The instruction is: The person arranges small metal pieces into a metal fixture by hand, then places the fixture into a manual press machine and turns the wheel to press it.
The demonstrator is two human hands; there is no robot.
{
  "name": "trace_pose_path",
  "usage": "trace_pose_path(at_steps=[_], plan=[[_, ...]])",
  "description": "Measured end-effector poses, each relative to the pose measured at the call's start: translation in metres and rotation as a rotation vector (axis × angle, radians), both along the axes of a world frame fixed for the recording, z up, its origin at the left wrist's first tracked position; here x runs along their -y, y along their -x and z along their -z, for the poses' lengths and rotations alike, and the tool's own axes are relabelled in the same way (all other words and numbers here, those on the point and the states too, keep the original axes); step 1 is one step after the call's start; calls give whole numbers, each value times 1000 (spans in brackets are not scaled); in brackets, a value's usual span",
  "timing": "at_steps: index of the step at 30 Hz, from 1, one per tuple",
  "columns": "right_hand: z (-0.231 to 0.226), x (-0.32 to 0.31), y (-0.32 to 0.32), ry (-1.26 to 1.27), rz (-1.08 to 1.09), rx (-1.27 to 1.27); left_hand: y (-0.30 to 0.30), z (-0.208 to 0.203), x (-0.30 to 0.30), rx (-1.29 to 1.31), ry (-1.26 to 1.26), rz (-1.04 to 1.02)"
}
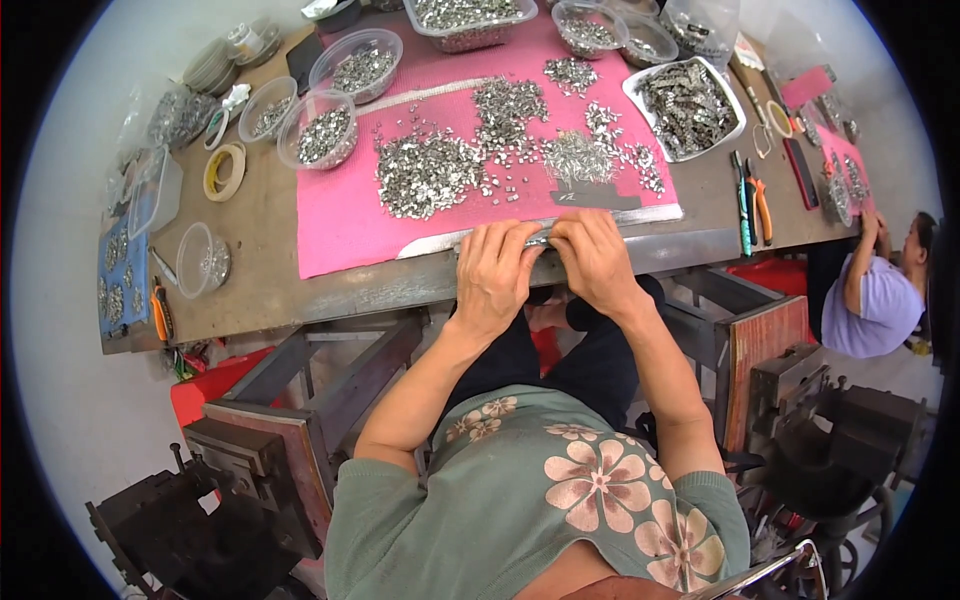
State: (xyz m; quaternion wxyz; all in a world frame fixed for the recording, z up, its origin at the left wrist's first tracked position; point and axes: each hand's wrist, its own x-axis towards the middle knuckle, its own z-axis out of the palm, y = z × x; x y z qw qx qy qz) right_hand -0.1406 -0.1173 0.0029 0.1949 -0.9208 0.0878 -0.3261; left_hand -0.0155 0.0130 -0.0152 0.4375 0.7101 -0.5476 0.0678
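Pink mat (340,225) on the tabletop (260,270): your left hand (492,270) and right hand (597,258) pinch a metal strip (540,240), fingers pressed together at its near edge.

A pink mat (340,215) covers the middle of the wooden workbench (260,290), with loose heaps of small metal parts (430,172) spread across it. Clear plastic bowls (318,128) of the same parts stand at the mat's left edge near a roll of tape (224,171), and a white tray (688,108) of parts sits at its right. Pliers with orange handles (760,205) lie right of the mat; a person in a lilac shirt (872,300) sits at the far right.
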Motion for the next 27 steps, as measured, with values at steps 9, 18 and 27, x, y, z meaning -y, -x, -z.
trace_pose_path(at_steps=[9, 18, 27], plan=[[-2, 9, 6, -30, -13, 2, -2, 4, 1, 10, -1, 7], [-1, 7, 4, -71, -3, 32, -4, -5, -1, 23, 21, -21], [13, 12, 17, -251, 34, 127, -96, -11, 14, 12, 113, -8]])
